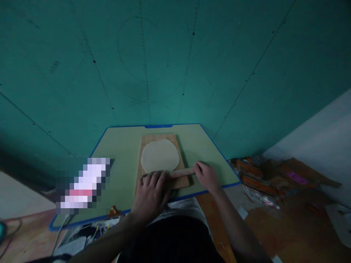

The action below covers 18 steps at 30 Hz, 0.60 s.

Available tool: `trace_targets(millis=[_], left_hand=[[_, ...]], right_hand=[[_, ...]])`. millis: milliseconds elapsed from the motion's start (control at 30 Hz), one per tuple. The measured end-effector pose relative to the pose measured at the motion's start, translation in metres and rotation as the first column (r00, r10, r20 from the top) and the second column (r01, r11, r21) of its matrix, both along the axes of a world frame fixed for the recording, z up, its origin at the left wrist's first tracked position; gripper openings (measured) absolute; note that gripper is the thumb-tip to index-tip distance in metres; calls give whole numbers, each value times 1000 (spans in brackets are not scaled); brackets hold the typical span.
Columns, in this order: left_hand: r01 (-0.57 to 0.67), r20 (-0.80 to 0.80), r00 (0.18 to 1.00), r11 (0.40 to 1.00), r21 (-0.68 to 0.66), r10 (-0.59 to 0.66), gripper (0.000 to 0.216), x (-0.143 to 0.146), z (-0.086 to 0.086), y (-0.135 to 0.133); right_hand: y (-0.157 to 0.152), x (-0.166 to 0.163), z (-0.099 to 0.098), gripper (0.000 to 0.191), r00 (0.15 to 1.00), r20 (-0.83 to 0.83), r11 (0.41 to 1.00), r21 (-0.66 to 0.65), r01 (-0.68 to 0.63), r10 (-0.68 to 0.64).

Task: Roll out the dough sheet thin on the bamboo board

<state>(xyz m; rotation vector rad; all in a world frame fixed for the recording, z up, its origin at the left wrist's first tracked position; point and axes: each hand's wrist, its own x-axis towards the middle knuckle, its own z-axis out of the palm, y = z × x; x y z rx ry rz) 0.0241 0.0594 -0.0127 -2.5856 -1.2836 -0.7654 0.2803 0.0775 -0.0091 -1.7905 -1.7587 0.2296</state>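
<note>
A flat, roundish sheet of dough (160, 156) lies on a wooden board (181, 182). Across the near part of the board, at the dough's near edge, runs a wooden rolling pin (181, 173). My left hand (150, 190) is closed over the pin's left part, its fingers bent over the top. Its left end is hidden under those fingers. At the other end, my right hand (206, 175) grips the tip of the pin, just beyond the board's right edge.
The board rests on a pale green table (120, 146) with a blue rim, against a green wall (164, 73). A pixelated bright device (85, 184) with a cable lies at the table's left. Cardboard and plastic-wrapped items (257, 182) lie on the floor at right.
</note>
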Motion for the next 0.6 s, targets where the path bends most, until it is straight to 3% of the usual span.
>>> trace_targets(millis=[167, 333, 467, 600], left_hand=[[6, -34, 999, 1000, 5, -5, 51, 1, 2, 0], [53, 63, 997, 998, 18, -54, 43, -1, 1, 0], [73, 143, 987, 997, 35, -77, 39, -6, -6, 2], [124, 183, 976, 992, -31, -117, 52, -17, -17, 1]], right_hand=[[1, 1, 0, 36, 998, -58, 1000, 19, 6, -5], [-1, 2, 2, 32, 996, -91, 1000, 29, -9, 12], [-2, 1, -1, 33, 995, -101, 1000, 19, 7, -5], [2, 3, -1, 29, 986, -154, 998, 7, 60, -58]])
